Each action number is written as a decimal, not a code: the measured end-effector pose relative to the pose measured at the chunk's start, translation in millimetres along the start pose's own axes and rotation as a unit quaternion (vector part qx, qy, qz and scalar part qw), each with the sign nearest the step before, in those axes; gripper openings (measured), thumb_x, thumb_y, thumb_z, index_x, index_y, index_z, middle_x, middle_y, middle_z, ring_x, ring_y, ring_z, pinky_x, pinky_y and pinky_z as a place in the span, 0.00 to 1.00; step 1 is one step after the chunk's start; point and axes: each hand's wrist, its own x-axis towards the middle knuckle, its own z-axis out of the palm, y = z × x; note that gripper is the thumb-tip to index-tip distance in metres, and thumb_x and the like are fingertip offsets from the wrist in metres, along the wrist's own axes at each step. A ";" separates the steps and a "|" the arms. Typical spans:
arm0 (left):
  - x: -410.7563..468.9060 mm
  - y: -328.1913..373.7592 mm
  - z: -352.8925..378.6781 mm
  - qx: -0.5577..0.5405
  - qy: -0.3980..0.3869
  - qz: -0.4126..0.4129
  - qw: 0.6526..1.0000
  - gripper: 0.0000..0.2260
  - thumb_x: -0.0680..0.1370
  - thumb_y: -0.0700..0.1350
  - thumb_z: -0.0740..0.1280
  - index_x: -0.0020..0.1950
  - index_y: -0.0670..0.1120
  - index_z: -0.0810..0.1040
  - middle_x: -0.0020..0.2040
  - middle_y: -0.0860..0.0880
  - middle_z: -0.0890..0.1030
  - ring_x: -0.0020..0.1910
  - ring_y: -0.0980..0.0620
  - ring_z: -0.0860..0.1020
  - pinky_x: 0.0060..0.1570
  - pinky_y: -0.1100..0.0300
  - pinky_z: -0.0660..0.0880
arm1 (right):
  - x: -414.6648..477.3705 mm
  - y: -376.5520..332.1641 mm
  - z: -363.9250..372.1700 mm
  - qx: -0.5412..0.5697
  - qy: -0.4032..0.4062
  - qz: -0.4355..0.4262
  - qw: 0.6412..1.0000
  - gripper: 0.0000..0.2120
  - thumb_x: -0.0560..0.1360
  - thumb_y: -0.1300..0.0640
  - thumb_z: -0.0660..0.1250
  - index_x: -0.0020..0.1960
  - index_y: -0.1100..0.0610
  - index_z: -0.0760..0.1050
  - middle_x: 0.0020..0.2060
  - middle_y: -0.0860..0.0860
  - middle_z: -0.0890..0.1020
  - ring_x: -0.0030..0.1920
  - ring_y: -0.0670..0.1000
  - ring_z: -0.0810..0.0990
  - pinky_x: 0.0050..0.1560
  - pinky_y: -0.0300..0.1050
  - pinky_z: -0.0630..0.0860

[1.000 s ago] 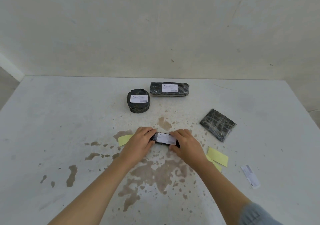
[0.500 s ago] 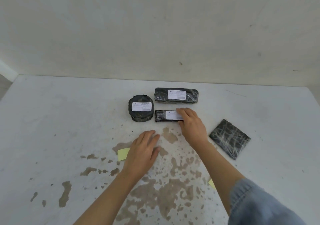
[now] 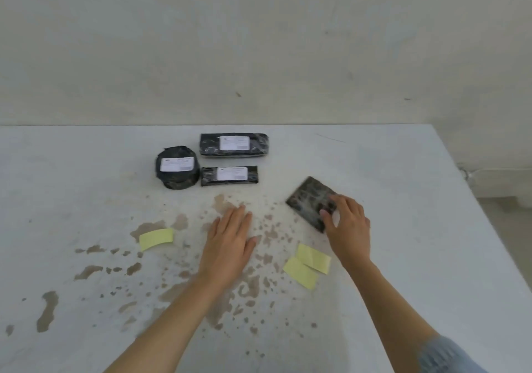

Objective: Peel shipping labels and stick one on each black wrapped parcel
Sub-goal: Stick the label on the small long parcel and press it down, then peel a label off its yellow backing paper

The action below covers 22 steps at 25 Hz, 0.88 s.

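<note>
The right hand [image 3: 348,224] grips the near corner of the one unlabelled parcel [image 3: 309,200], toward the right edge of the tabletop [image 3: 431,243], as the left hand [image 3: 230,240] lies flat with straight fingers; a firm, level pull should bring it close for labelling.

The right hand [image 3: 348,226] grips the unlabelled flat parcel [image 3: 309,200] toward the desk's [image 3: 86,185] right edge; the left hand [image 3: 230,237] rests flat, palm down, mid-desk.
</note>
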 end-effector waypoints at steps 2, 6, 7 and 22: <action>8.1 47.2 5.9 -0.049 -0.020 0.031 0.998 0.27 0.77 0.58 0.45 0.73 0.49 0.62 0.75 0.47 0.61 0.75 0.46 0.58 0.72 0.47 0.59 | -13.9 31.5 -15.2 0.017 -0.039 0.006 0.999 0.14 0.77 0.53 0.64 0.62 0.54 0.74 0.63 0.51 0.75 0.66 0.54 0.69 0.62 0.51 0.66; 36.4 112.4 20.6 -0.050 -0.070 0.045 0.995 0.24 0.81 0.56 0.49 0.76 0.55 0.49 0.78 0.52 0.46 0.77 0.50 0.44 0.74 0.47 0.47 | -45.7 75.2 -34.9 0.074 -0.108 -0.012 0.991 0.15 0.73 0.57 0.69 0.59 0.55 0.76 0.59 0.51 0.77 0.62 0.53 0.71 0.60 0.40 0.66; 41.5 121.3 25.0 -0.043 -0.077 0.036 0.995 0.24 0.81 0.56 0.49 0.76 0.55 0.48 0.78 0.51 0.46 0.77 0.49 0.44 0.74 0.47 0.46 | -53.4 84.2 -39.5 0.079 -0.125 -0.028 0.989 0.17 0.71 0.58 0.71 0.59 0.56 0.76 0.59 0.51 0.76 0.62 0.53 0.71 0.59 0.37 0.64; 29.1 157.9 37.6 -0.068 0.007 0.037 0.997 0.17 0.77 0.50 0.64 0.64 0.45 0.72 0.70 0.48 0.67 0.70 0.48 0.64 0.69 0.51 0.60 | -71.7 113.0 -42.7 0.022 -0.135 -0.157 0.978 0.22 0.74 0.58 0.68 0.68 0.56 0.69 0.57 0.52 0.75 0.58 0.53 0.70 0.56 0.39 0.67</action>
